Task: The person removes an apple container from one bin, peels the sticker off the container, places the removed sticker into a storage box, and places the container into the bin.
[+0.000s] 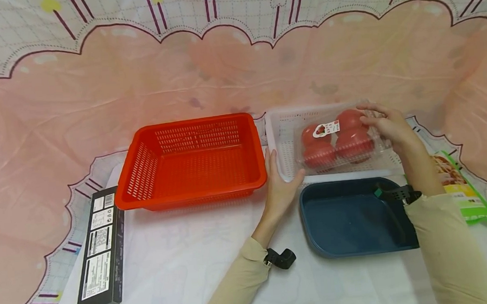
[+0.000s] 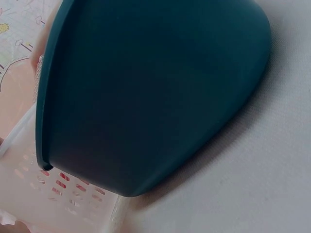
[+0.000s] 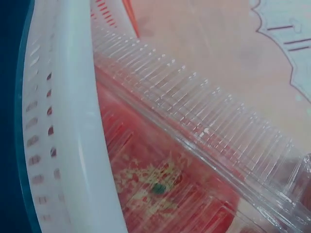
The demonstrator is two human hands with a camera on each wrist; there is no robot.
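Note:
A clear plastic pack of tomatoes [image 1: 337, 138] with a white label lies tilted in the white basket [image 1: 274, 145]. My right hand [image 1: 387, 125] grips the pack by its right end, fingers over the top edge. In the right wrist view, the ridged clear pack [image 3: 194, 145] shows beyond the white basket rim [image 3: 77, 121]. At the basket's front left corner is my left hand [image 1: 278, 192], fingers along the side and thumb spread toward the front rim. The dark blue tray [image 2: 155, 97] fills most of the left wrist view.
An orange-red basket [image 1: 202, 173] stands left of the white one. The dark blue tray [image 1: 354, 219] sits in front, under my right forearm. A black box with white labels [image 1: 99, 251] lies at the far left. At the right edge lies a green and yellow food packet [image 1: 462, 188].

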